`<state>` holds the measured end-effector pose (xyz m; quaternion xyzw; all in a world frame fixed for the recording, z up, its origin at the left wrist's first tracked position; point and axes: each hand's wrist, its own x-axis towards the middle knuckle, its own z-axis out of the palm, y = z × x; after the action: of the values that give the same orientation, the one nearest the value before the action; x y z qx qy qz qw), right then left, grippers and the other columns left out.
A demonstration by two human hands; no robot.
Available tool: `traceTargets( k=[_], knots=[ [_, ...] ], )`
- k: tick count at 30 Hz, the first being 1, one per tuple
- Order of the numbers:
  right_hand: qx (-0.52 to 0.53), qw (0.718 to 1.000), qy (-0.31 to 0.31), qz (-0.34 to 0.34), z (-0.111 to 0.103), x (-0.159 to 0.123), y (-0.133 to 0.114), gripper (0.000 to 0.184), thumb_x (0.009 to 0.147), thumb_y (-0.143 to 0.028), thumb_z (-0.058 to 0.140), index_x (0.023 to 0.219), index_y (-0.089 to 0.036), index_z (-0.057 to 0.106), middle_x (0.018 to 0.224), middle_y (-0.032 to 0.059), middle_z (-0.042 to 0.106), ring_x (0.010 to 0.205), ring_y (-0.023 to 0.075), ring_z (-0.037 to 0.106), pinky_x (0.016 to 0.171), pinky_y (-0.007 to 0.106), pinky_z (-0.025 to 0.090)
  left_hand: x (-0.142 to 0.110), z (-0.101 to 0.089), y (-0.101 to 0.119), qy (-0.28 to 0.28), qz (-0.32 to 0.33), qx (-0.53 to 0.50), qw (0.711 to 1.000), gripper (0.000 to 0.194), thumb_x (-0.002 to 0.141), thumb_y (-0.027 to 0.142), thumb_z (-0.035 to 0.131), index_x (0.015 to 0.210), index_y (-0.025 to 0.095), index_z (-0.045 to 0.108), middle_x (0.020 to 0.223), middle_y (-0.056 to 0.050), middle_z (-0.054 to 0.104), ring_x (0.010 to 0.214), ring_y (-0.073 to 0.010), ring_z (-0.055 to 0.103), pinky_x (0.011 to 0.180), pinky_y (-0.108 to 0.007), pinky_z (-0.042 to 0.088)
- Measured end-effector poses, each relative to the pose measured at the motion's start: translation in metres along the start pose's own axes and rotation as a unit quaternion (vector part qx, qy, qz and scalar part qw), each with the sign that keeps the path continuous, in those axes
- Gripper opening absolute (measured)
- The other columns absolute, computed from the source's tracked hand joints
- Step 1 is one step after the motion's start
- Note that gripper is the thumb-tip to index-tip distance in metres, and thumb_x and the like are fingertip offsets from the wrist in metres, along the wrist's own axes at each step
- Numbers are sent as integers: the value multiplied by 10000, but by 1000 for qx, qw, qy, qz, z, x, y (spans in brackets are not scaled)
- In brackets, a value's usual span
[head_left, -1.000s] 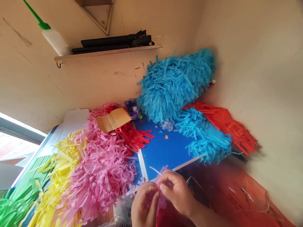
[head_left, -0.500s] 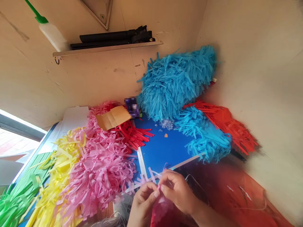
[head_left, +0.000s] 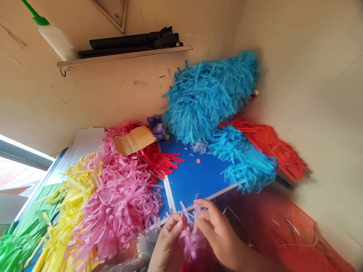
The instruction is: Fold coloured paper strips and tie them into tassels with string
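Observation:
My left hand (head_left: 167, 243) and my right hand (head_left: 218, 234) meet low in the view, both pinching a small bunch of pink paper fringe (head_left: 192, 241). The strips fan out below and above my fingertips. Their held ends are hidden by my fingers. Just beyond my hands lies a blue board (head_left: 195, 170) with a white edge. To the left of my hands is a big heap of pink fringe (head_left: 121, 204), with yellow fringe (head_left: 72, 204) and green fringe (head_left: 25, 245) past it. A mass of red fringe (head_left: 269, 234), blurred, lies under my right forearm.
Bulky blue fringe (head_left: 207, 98) and red-orange fringe (head_left: 272, 147) are piled against the corner walls. A kraft envelope (head_left: 133, 140) lies on red strips. A shelf (head_left: 124, 56) holds black objects above. A window (head_left: 19, 158) is at the left.
The dark pink lump under my fingers has given way to a paler fanned bunch of strips held between my hands. My hands have moved slightly apart, and the view has tilted a little.

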<state>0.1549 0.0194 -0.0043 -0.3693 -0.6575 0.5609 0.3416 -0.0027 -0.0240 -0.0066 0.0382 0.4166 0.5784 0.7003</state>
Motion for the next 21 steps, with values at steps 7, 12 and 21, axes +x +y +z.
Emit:
traceTargets(
  k=[7,12,21],
  knots=[
    [-94,992,74,-29,2,3,4,229,918,-306,609,733,-194,684,720,12,633,661,128,593,602,217,428,0,-1,-3,4,18,-29,999,320,606,257,930,751,181,655,667,27,658,611,-81,599,642,-185,480],
    [-136,982,118,-52,5,3,4,196,859,-204,607,667,-186,640,668,2,576,612,118,555,563,215,398,4,-8,-6,-9,41,6,999,307,643,297,909,736,181,641,682,26,664,617,-83,607,625,-176,473],
    [-125,984,104,-71,6,0,2,179,861,-216,618,686,-195,652,660,-2,570,589,113,545,532,206,393,-1,3,-6,17,49,18,999,344,613,306,921,723,185,618,678,32,672,591,-85,601,607,-193,460]
  ],
)
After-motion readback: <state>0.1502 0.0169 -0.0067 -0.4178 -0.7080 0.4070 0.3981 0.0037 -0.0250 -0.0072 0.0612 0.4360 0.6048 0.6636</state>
